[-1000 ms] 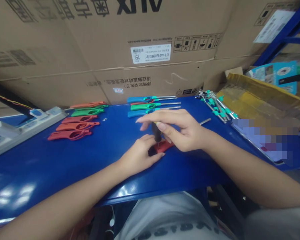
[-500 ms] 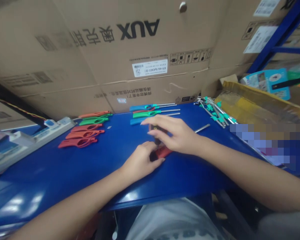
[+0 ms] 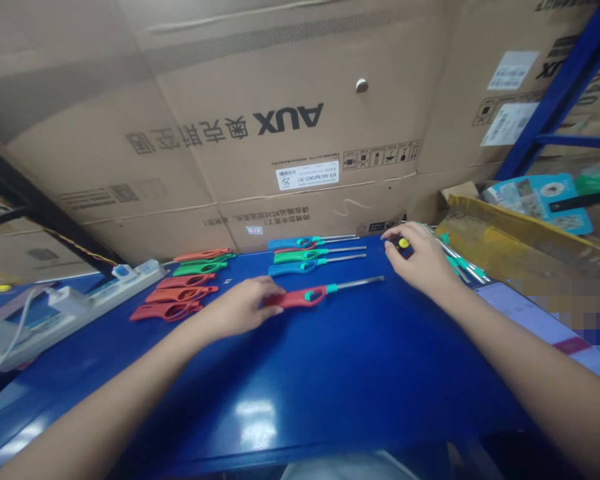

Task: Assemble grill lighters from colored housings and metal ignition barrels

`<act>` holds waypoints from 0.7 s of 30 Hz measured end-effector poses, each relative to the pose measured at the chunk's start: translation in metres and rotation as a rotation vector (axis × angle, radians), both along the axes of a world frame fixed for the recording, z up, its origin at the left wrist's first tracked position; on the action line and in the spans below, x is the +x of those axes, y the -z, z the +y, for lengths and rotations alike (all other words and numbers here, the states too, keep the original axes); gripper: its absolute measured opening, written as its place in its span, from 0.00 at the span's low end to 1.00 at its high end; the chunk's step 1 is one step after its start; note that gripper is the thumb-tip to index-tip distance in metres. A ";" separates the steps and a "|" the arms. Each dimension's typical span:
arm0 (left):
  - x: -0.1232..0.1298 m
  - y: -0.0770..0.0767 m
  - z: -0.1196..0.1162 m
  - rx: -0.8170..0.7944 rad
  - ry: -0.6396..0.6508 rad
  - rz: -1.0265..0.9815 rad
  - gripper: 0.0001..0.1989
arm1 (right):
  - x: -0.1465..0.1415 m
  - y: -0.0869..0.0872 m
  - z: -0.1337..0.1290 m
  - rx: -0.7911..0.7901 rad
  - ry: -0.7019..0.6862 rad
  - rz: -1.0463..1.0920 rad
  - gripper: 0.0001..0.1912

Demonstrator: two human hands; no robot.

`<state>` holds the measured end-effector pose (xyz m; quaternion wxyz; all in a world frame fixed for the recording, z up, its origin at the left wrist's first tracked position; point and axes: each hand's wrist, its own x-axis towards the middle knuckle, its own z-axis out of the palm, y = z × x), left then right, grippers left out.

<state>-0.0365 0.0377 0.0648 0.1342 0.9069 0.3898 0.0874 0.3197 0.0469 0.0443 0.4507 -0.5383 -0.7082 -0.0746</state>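
My left hand (image 3: pixel 247 307) is closed round the handle end of a red long-nosed lighter (image 3: pixel 300 297), with a green trigger and a metal tube pointing right. In my right hand (image 3: pixel 420 260), at the right of the table, is a short screwdriver (image 3: pixel 403 245) with a dark handle and yellow end; its tip is hidden. Behind the red lighter lie several more long-nosed lighters (image 3: pixel 295 268) in blue, green and red, side by side. Left of them, red, orange and green handle shells (image 3: pixel 167 310) rest in a row without tubes.
Metal tubes with green parts (image 3: pixel 463 257) lie by my right hand, beside a yellow-taped cardboard box (image 3: pixel 520 227). A phone-like screen (image 3: pixel 545 327) is at the right. A white power strip (image 3: pixel 75 313) runs along the left. Large cardboard (image 3: pixel 220 167) stands behind the blue table (image 3: pixel 330 373).
My right hand has lifted off the red lighter and moved right with the screwdriver. My left hand has shifted left with the lighter, now more exposed. The view has tilted up.
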 end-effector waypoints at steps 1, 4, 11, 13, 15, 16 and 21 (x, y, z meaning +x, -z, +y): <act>-0.002 -0.003 0.011 0.025 -0.010 -0.018 0.13 | 0.001 0.000 0.000 -0.032 0.018 -0.040 0.07; -0.006 -0.007 0.045 0.120 -0.064 -0.029 0.15 | 0.003 0.002 -0.001 -0.163 0.086 -0.128 0.11; -0.002 0.000 0.103 0.146 -0.047 0.003 0.16 | 0.001 0.018 0.000 -0.439 0.117 -0.292 0.13; -0.001 0.005 0.112 0.147 -0.043 0.011 0.15 | 0.000 0.023 0.002 -0.488 0.107 -0.300 0.14; -0.001 0.009 0.118 0.151 -0.047 0.016 0.15 | -0.001 0.026 0.002 -0.507 0.095 -0.295 0.15; -0.001 0.010 0.120 0.155 -0.053 0.017 0.16 | -0.001 0.027 0.002 -0.503 0.087 -0.294 0.15; -0.003 0.017 0.125 0.180 -0.089 0.007 0.17 | -0.007 0.023 -0.004 -0.448 0.088 -0.303 0.16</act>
